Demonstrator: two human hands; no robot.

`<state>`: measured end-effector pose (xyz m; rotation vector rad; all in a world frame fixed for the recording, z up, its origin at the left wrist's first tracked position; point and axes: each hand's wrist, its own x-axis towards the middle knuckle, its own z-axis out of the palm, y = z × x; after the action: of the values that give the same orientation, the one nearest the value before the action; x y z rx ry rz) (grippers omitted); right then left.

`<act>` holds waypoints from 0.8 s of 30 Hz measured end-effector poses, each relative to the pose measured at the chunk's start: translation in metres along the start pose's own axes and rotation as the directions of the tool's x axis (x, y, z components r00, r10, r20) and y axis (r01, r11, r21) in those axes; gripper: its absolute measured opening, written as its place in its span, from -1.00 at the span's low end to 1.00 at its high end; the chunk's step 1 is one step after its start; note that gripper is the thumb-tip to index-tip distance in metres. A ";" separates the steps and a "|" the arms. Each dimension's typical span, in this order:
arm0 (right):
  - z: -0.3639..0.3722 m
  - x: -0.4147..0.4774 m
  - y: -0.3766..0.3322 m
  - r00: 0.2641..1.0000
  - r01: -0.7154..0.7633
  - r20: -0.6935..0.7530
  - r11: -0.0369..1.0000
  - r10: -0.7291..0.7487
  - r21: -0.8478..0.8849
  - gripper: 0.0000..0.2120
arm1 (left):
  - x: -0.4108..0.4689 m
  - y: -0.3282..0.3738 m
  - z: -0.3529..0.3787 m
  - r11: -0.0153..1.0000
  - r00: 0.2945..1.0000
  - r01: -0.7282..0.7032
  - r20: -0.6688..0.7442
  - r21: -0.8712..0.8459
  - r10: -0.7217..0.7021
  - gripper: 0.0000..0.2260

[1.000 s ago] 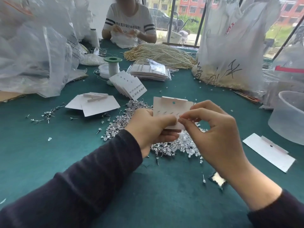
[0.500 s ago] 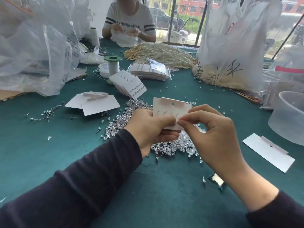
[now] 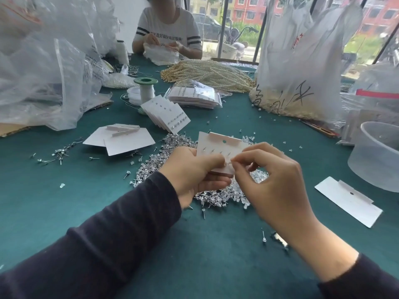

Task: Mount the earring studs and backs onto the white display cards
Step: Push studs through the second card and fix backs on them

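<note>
My left hand (image 3: 194, 171) grips a white display card (image 3: 218, 145) by its lower edge, held up above the table. Several stud posts stick out of the card in a row. My right hand (image 3: 272, 182) pinches something small against the card's lower right part with thumb and forefinger; the item itself is hidden. Under both hands lies a heap of silver studs and clear backs (image 3: 164, 156) on the green table (image 3: 64, 203).
Blank cards (image 3: 127, 140) lie to the left, another card (image 3: 347, 200) to the right, a fan of filled cards (image 3: 166, 114) behind. A clear tub (image 3: 377, 152) stands at right. Plastic bags, pearl strands (image 3: 207, 72) and a seated person (image 3: 167, 29) fill the back.
My right hand has shifted slightly down along the card's lower right edge, fingers still pinched. The left hand keeps holding the card in about the same place.
</note>
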<state>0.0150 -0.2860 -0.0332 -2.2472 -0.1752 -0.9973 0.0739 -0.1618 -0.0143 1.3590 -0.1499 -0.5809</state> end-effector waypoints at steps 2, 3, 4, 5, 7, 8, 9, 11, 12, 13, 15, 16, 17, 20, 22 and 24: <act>0.002 -0.001 0.000 1.000 0.014 0.005 0.999 -0.014 -0.032 -0.91 | 0.000 -0.001 0.000 1.000 1.000 -0.001 -0.004 0.010 0.001 -0.86; 0.003 -0.001 0.000 1.000 0.015 0.009 0.999 -0.015 -0.044 -0.91 | 0.000 -0.002 0.000 1.000 1.000 -0.002 -0.005 0.016 0.003 -0.86; 0.004 -0.001 0.000 1.000 0.015 0.012 0.999 -0.015 -0.050 -0.92 | 0.000 -0.002 0.000 1.000 1.000 -0.005 -0.005 0.022 0.005 -0.85; 0.004 -0.001 0.001 1.000 0.015 0.013 0.998 -0.014 -0.055 -0.93 | 0.000 -0.003 0.000 1.000 1.000 -0.009 -0.006 0.025 0.009 -0.84; 0.005 -0.002 0.001 1.000 0.011 0.017 0.998 -0.010 -0.060 -0.94 | 0.000 -0.004 0.001 0.999 1.000 -0.019 -0.013 0.028 0.019 -0.81; 0.006 -0.002 0.002 1.000 0.006 0.020 0.998 -0.005 -0.060 -0.94 | 0.000 -0.004 0.001 0.999 1.000 -0.021 -0.019 0.030 0.022 -0.81; 0.006 -0.002 0.002 1.000 -0.001 0.023 0.998 0.002 -0.059 -0.95 | 0.000 -0.004 0.002 0.999 0.999 -0.024 -0.026 0.032 0.024 -0.81; 0.007 -0.003 0.002 1.000 -0.013 0.025 0.998 0.014 -0.055 -0.95 | 0.000 -0.004 0.002 0.999 0.999 -0.028 -0.035 0.034 0.029 -0.81; 0.006 -0.003 0.002 0.999 -0.018 0.027 0.999 0.019 -0.050 -0.95 | 0.000 -0.004 0.003 0.999 0.999 -0.031 -0.037 0.033 0.033 -0.82; 0.006 -0.003 0.002 0.999 -0.021 0.030 0.999 0.023 -0.043 -0.95 | 0.000 -0.004 0.003 0.999 0.999 -0.036 -0.037 0.031 0.038 -0.82; 0.007 -0.003 0.002 0.999 -0.023 0.032 0.999 0.024 -0.039 -0.94 | 0.001 -0.005 0.002 0.999 0.999 -0.044 -0.029 0.023 0.045 -0.81; 0.008 -0.003 0.002 0.999 -0.024 0.031 0.999 0.025 -0.045 -0.94 | 0.002 -0.006 0.002 0.999 0.999 -0.045 -0.028 0.020 0.046 -0.82; 0.008 -0.004 0.002 0.999 -0.024 0.030 0.998 0.026 -0.052 -0.94 | 0.002 -0.007 0.001 0.999 0.999 -0.046 -0.027 0.022 0.047 -0.83; 0.008 -0.004 0.000 1.000 -0.007 -0.007 0.997 0.007 -0.077 -0.95 | 0.002 -0.002 -0.002 0.999 0.998 -0.034 0.052 0.028 0.032 -0.93; 0.004 -0.003 0.000 0.997 0.018 -0.072 0.996 -0.025 -0.088 -0.95 | 0.001 0.008 -0.007 0.999 0.971 0.012 0.239 0.031 -0.019 -0.81; 0.000 -0.001 0.001 0.992 0.011 -0.121 0.997 -0.019 -0.073 -0.92 | 0.000 0.020 -0.016 0.992 0.951 0.020 0.303 0.123 -0.056 -0.57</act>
<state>0.0146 -0.2864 -0.0350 -2.2443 -0.1044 -1.1620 0.0869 -0.1461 0.0008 1.3818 -0.4163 -0.8250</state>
